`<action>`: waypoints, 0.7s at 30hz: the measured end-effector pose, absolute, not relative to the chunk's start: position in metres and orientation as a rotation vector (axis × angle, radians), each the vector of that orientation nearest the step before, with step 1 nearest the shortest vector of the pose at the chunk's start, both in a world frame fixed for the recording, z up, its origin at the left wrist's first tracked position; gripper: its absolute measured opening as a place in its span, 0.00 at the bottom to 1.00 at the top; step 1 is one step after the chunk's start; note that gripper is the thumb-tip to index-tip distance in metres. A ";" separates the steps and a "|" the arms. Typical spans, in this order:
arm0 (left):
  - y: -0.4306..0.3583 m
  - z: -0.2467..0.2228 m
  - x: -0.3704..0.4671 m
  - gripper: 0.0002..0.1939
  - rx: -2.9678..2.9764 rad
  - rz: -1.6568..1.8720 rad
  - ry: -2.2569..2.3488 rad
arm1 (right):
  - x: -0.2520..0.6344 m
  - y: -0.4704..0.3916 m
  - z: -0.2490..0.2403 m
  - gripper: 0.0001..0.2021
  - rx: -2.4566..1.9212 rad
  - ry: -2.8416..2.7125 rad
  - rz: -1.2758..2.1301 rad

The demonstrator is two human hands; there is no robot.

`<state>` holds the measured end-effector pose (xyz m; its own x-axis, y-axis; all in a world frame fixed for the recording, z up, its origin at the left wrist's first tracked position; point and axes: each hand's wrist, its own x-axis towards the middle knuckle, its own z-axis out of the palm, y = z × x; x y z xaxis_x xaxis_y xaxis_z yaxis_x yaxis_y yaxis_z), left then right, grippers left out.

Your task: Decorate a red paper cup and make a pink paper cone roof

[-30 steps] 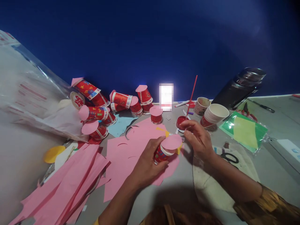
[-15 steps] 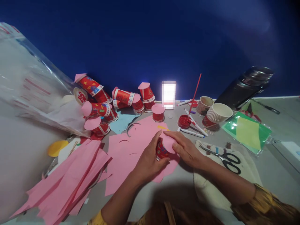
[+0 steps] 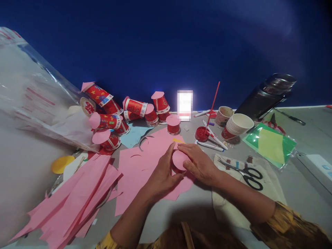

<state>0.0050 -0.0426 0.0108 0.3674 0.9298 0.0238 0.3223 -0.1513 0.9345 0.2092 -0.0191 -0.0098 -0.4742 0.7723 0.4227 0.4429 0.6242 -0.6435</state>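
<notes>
A red paper cup [image 3: 177,170] topped with a round pink paper piece [image 3: 180,160] stands over pink paper sheets [image 3: 135,173], between my hands. My left hand [image 3: 164,171] is curved around the cup's left side, thumb at its near edge. My right hand [image 3: 198,162] lies along the cup's far and right side, its thumb resting on the pink piece. Most of the cup is hidden beneath the pink piece and my fingers.
Red cups with pink tops [image 3: 135,107] sit at the back left. Right of centre are a red paint pot [image 3: 202,134], markers [image 3: 211,146], stacked cups [image 3: 237,127], scissors [image 3: 250,174] on a cloth and a black flask [image 3: 264,95]. Pink strips [image 3: 75,197] lie left.
The cup has tipped more upright, so its pink top now faces up toward the camera. Both hands have turned slightly with it, and the whole view has shifted a little.
</notes>
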 end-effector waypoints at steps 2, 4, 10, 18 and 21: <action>-0.040 0.009 -0.003 0.50 1.640 0.794 1.153 | 0.210 -0.020 -0.009 0.29 -0.970 -2.095 0.609; -0.035 0.006 -0.011 0.45 1.502 0.872 1.215 | 0.212 -0.021 -0.010 0.27 -1.023 -2.013 0.625; -0.028 0.010 -0.007 0.10 1.109 1.031 1.337 | 0.214 -0.018 -0.003 0.15 -1.303 -1.657 0.813; -0.031 0.024 0.009 0.20 1.092 1.016 1.317 | 0.211 -0.019 0.001 0.14 -1.309 -1.495 1.142; -0.032 0.025 0.010 0.18 1.044 1.006 1.309 | 0.208 -0.021 0.000 0.13 -1.301 -1.487 1.180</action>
<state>0.0097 -0.0318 0.0252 0.0191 0.9697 -0.2434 0.0143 0.2432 0.9699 0.2084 -0.0205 0.0000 -0.1341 0.9910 -0.0022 0.2274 0.0286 -0.9734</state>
